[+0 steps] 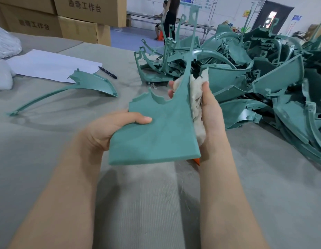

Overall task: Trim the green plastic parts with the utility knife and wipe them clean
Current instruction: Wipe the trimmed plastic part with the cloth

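A green plastic part (156,130) with a long thin arm rising upward is held over the table. My left hand (109,128) grips its lower left edge, thumb on top. My right hand (208,108) holds a wad of white cloth (197,105) wrapped round the part's right edge, fingertips showing behind the part. An orange tip of the utility knife (197,160) pokes out under the part's lower right corner; I cannot tell whether my right hand holds it. Another green part (87,83) lies flat at the left.
A large heap of green plastic parts (255,78) fills the right side of the grey padded table (48,141). White paper (48,65) and a black marker (107,72) lie at the back left, beside cardboard boxes (75,20). Two people stand far behind.
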The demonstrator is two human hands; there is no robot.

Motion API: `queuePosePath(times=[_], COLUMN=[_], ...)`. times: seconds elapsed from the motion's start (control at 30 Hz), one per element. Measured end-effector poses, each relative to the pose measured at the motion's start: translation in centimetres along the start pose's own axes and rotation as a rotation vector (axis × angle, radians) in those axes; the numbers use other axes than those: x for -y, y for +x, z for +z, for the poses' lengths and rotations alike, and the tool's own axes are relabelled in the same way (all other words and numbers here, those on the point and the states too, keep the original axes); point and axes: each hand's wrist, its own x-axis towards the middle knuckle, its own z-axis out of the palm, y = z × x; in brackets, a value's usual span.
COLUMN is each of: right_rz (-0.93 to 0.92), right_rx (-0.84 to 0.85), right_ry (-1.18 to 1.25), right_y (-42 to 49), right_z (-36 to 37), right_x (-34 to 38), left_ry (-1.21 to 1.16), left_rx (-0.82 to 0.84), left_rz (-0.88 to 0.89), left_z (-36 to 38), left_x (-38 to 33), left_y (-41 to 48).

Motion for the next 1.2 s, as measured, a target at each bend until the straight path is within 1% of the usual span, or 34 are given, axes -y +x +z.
queuePosePath(times=[0.07,0.13,0.17,0.23,0.27,0.33,0.4,0.43,0.47,0.53,0.57,0.6,0.67,0.77,0.83,0.9,0.93,1.0,1.1,1.13,1.2], right_rz=[-0.053,-0.168,-0.235,-0.378,-0.428,-0.450,-0.415,-0.383,-0.354,-0.337,-0.354,-0.372,-0.459,-0.735,-0.822,-0.868,-0.893,-0.915,-0.780,-0.765,-0.816], right_rx=[0.053,0.034,-0.022,-0.197,-0.275,-0.410,-0.526,-0.555,-0.546,-0.444,-0.403,-0.375,-0.362,-0.275,-0.187,-0.101,-0.091,-0.167,-0.372,-0.395,-0.345], right_ry=[-0.117,-0.281,-0.385,-0.584,-0.634,-0.638,-0.424,-0.322,-0.253,-0.125,-0.095,-0.137,-0.412,-0.818,-1.068,-1.235,-1.256,-1.219,-1.121,-1.091,-1.047], right_y=[-0.3,-0.4,-0.2,0.0,0.2,0.3,0.0,-0.1,-0.3,-0.7,-1.0,-1.2,-1.3,-1.5,-1.3,-1.1,-0.9,-0.3,0.3,0.1,-0.7], right_z=[0.1,0.0,0.0,0.2,0.1,-0.5,-1.1,-1.2,-1.1,-0.4,0.3,1.1,2.6,4.5,5.2,5.7,5.9,5.5,3.4,3.1,4.3], right_x=[0.0,0.0,-0.1,-0.1,-0.1,-0.1,0.2,0.4,0.8,1.4,1.6,1.6,0.9,-2.0,-4.5,-6.0,-6.1,-5.3,-3.5,-3.4,-4.0], left_ry=[-0.006,0.001,0.011,0.032,0.050,0.077,0.025,-0.024,-0.070,-0.113,-0.114,-0.115,-0.134,-0.153,-0.134,-0.140,-0.139,-0.063,0.050,0.040,-0.060], left_rx=[0.015,0.021,0.021,0.026,0.032,0.042,0.014,-0.036,-0.106,-0.250,-0.289,-0.304,-0.295,-0.264,-0.291,-0.356,-0.381,-0.411,-0.434,-0.411,-0.336], left_rz=[-0.034,-0.060,-0.069,-0.088,-0.096,-0.094,-0.023,0.046,0.121,0.245,0.282,0.307,0.337,0.332,0.340,0.368,0.381,0.389,0.379,0.391,0.406], left_z=[0.1,0.2,0.4,0.8,0.9,0.8,0.5,0.3,0.2,0.2,0.3,0.5,0.9,1.9,2.4,2.4,2.2,1.9,2.2,2.3,2.4], left_x=[0.0,0.0,0.1,0.2,0.2,0.1,-0.2,-0.4,-0.5,-0.5,-0.6,-0.5,-0.4,-0.4,-0.3,-0.5,-0.6,-0.6,-0.4,-0.4,-0.4], left_y=[-0.1,0.1,0.2,0.4,0.3,-0.1,-0.3,-0.1,0.3,1.2,1.5,1.8,2.2,2.7,2.9,2.9,2.8,2.6,2.6,2.6,2.9])
